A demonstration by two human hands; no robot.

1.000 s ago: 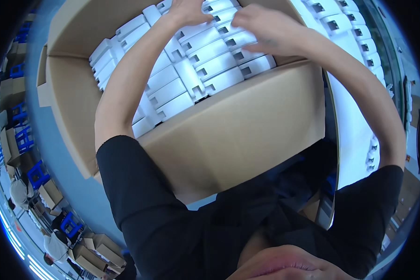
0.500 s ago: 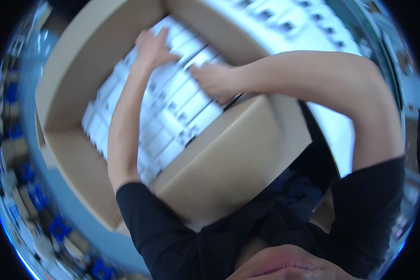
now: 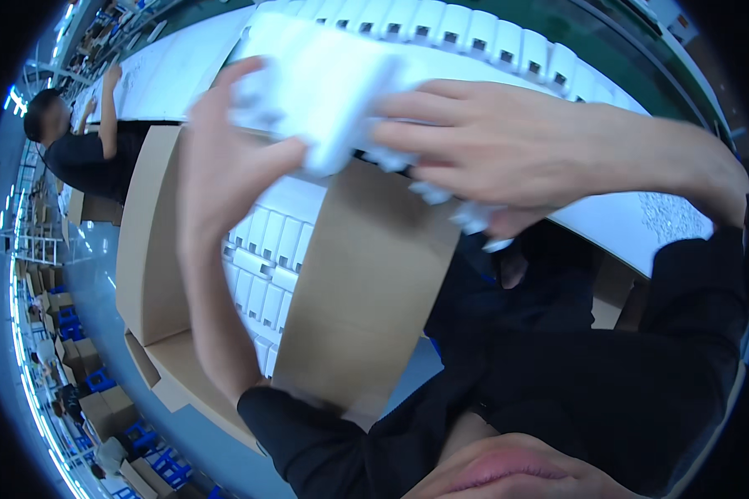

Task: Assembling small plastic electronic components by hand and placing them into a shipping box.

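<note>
While raised over the cardboard box (image 3: 366, 274), both hands (image 3: 491, 154) clamp blurred white packs (image 3: 324, 91) betw. palms, fingers spread.

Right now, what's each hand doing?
Left hand: closed on one end of a blurred stack of small white boxes.
Right hand: fingers gripping its other end.

The person wears a black top with short sleeves (image 3: 308, 424). Each sleeve ends above the elbow, so both forearms are bare. The left hand (image 3: 225, 158) and the right hand (image 3: 508, 150) have no gloves, and no ring or watch is visible. The fabric looks plain and soft, with a few folds across the chest.
</note>
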